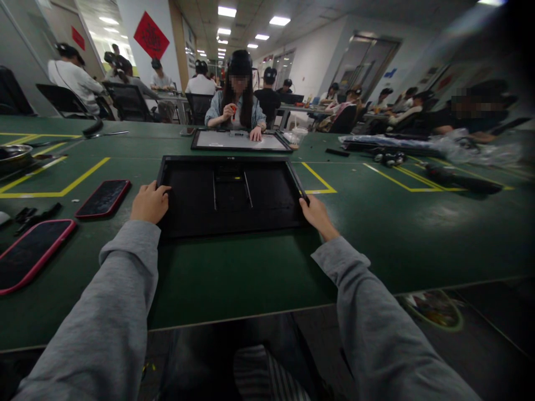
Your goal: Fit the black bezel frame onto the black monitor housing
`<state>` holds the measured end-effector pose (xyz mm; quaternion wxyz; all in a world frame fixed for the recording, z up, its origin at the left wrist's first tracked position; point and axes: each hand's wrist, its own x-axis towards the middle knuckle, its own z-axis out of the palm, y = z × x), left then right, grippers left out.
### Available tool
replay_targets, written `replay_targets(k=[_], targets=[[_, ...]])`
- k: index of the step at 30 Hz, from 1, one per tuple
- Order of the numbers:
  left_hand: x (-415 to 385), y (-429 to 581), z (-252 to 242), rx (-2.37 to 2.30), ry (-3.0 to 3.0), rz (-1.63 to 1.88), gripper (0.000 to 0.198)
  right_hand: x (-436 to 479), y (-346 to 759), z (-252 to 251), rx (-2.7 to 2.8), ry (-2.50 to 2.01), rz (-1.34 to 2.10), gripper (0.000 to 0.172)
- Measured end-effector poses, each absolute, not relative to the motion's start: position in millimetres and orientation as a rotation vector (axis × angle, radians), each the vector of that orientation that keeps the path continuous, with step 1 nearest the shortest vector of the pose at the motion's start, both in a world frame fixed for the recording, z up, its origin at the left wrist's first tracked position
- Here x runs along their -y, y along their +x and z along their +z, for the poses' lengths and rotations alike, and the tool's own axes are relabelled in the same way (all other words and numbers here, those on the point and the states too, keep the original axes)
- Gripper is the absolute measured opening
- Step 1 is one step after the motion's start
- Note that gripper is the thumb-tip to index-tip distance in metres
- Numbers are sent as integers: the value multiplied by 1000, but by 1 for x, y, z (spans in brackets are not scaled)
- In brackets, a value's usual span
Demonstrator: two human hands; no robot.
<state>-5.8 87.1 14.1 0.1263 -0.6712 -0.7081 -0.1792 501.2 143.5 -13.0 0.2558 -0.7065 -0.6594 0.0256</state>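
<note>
A black flat monitor panel [229,195] lies on the green table [234,273] straight in front of me, with thin ribs across its middle. My left hand [149,203] is curled round its left edge. At the opposite side my right hand [316,214] grips the panel's right edge, fingers closed. Both arms wear grey sleeves.
Two phones in red cases [103,197] [29,253] and small black parts [35,214] lie at the left. Across the table a person works on a white-faced panel [238,140]. Wrapped items [443,147] sit at the right. Yellow tape lines mark the table. Other people sit behind.
</note>
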Motion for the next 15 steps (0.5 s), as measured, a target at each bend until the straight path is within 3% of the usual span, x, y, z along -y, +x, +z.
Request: replay_targets(k=[15], targets=[[-87, -5, 13, 2053, -1955, -527, 48, -144, 501, -14, 1798, -1917, 89, 42]])
